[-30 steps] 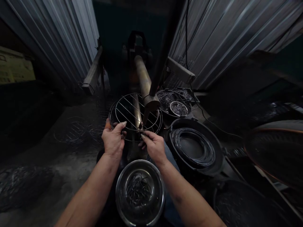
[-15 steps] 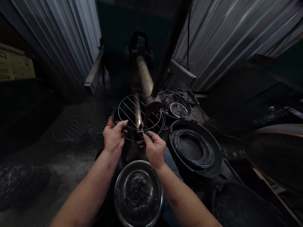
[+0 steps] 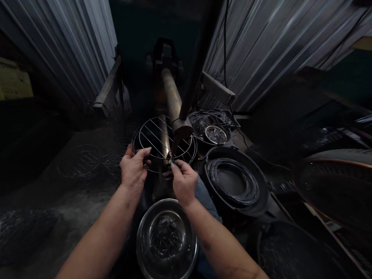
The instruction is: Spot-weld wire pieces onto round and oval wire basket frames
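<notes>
A round wire rack (image 3: pixel 150 132) with parallel bars lies between the two metal arms of a spot welder (image 3: pixel 173 97). My left hand (image 3: pixel 134 166) grips its rim on the left, thumb on top. At the near edge, by the welder's electrode tips, my right hand (image 3: pixel 183 178) is closed in a pinch. What the right fingertips hold is too small and dark to make out. Below both hands sits a steel bowl (image 3: pixel 139 248) with short dark metal pieces (image 3: pixel 166 237) in it.
To the right a black pan (image 3: pixel 263 190) holds a coil of wire (image 3: pixel 214 180). Behind it are loose wires and a small dish of metal bits (image 3: pixel 216 134). Finished-looking wire racks (image 3: pixel 83 162) lie on the floor at left. A wooden beam (image 3: pixel 109 87) juts out at left.
The whole view has shifted slightly, so everything appears a little further left. Both hands keep their places at the rack, and the rack stays between the welder arms.
</notes>
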`<action>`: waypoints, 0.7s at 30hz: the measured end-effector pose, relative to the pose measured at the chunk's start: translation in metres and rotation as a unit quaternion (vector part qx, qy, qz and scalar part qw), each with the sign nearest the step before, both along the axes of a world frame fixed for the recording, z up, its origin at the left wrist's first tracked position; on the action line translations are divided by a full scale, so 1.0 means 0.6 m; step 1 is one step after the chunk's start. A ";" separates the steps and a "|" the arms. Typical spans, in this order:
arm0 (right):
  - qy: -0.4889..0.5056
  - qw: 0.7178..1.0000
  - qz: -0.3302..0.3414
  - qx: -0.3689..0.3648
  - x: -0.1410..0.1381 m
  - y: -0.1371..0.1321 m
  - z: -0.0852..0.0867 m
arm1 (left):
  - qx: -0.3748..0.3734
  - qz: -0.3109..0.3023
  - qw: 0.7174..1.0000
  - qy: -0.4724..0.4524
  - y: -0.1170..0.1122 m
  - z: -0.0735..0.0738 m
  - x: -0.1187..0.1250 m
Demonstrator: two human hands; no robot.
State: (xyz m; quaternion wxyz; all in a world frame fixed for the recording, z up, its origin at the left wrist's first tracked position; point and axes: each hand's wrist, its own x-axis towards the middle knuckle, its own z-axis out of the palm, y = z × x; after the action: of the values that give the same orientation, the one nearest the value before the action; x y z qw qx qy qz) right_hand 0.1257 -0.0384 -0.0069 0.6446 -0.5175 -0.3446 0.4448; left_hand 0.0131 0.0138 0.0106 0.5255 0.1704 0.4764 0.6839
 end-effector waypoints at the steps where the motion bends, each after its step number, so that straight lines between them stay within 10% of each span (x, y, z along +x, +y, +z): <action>1: 0.002 1.000 -0.002 0.000 -0.001 0.001 0.000 | 0.001 0.000 1.000 -0.002 -0.001 0.001 0.001; 21: -0.060 0.997 0.050 -0.024 0.015 0.008 0.004 | -0.034 0.001 0.999 -0.010 0.017 0.006 -0.004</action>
State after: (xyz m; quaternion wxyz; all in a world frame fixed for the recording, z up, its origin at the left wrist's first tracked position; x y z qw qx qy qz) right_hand 0.1350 -0.0338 -0.0045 0.5870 -0.5405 -0.3974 0.4531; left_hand 0.0109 0.0238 0.0142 0.5347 0.1452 0.4944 0.6698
